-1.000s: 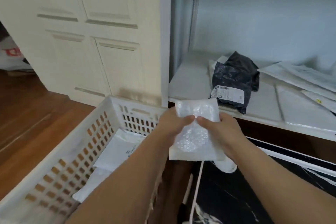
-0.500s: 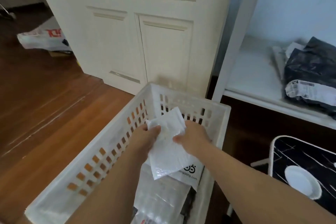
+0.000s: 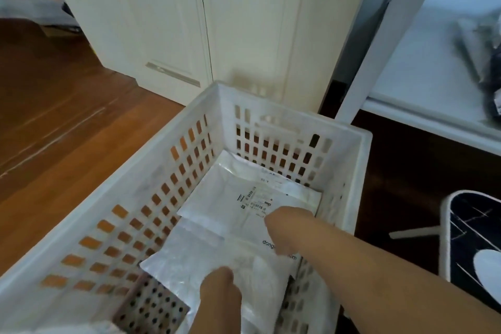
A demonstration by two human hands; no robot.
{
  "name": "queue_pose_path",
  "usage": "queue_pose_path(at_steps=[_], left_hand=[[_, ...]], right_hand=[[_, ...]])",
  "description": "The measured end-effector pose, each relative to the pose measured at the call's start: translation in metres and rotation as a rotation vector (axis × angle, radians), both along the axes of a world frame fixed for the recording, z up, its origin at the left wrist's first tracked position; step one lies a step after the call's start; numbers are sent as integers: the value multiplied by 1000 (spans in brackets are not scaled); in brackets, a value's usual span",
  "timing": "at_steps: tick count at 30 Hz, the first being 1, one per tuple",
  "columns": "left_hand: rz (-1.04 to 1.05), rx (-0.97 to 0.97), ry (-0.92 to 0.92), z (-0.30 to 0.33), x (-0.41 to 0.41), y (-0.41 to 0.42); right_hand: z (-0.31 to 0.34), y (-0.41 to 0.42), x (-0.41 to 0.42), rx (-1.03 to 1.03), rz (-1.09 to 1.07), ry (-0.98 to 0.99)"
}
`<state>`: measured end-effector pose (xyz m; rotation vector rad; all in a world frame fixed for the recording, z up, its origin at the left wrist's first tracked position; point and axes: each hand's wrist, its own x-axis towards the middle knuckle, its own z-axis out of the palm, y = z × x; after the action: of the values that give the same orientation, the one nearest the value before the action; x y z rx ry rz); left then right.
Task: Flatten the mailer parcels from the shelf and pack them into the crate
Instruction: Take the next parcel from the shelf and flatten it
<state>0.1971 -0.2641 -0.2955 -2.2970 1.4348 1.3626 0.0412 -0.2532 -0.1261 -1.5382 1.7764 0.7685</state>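
The white slotted crate (image 3: 288, 114) stands on the floor below me. Both my hands reach into it and hold a small white bubble mailer (image 3: 260, 276) low over the parcels inside. My left hand (image 3: 220, 289) grips its near left edge with curled fingers. My right hand (image 3: 288, 228) holds its far right side, fingertips hidden underneath. Beneath lie a labelled white mailer (image 3: 238, 192) at the far end and a larger bubble mailer (image 3: 181, 260) in the middle. The white shelf (image 3: 412, 81) is at the upper right, with a black parcel (image 3: 494, 84) at the frame's edge.
Cream cupboard doors (image 3: 244, 30) rise right behind the crate. Wooden floor (image 3: 59, 116) spreads to the left, with a plastic bag (image 3: 32, 0) at the far left. A black patterned stool top (image 3: 471, 230) with a white rim sits to the right of the crate.
My view has swung from the shelf down to the crate. Both hands have carried the small bubble mailer from in front of the shelf down into the crate, onto the parcels there.
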Motion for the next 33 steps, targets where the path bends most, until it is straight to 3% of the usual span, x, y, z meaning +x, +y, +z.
queue_pose_path(at_steps=[4, 5, 8, 10, 12, 14, 16, 19, 23, 33], left_hand=[[-256, 157, -107, -4, -5, 23], [-250, 109, -96, 2, -6, 28], [-112, -43, -9, 29, -13, 42], [267, -16, 40, 32, -22, 48], [358, -56, -55, 36, -32, 48], [99, -94, -243, 42, -37, 49], [-288, -267, -349, 42, -38, 53], [-614, -320, -275, 35, -41, 60], [-682, -158, -233, 24, -49, 68], [-724, -80, -296, 18, -58, 58]], right_hand=[[-12, -2, -5, 34, -11, 21], [-14, -3, -5, 42, -17, 17], [-18, -6, -6, 21, -30, -14], [-18, -7, -5, -4, -23, -19], [-19, -7, -5, -5, -18, -19], [-20, -6, -4, 19, -21, -11], [-19, -4, -3, 32, -22, -5], [-17, -3, -3, 22, -14, -9], [-17, -1, 0, 8, 7, -7], [-14, 0, -5, -83, 43, -4]])
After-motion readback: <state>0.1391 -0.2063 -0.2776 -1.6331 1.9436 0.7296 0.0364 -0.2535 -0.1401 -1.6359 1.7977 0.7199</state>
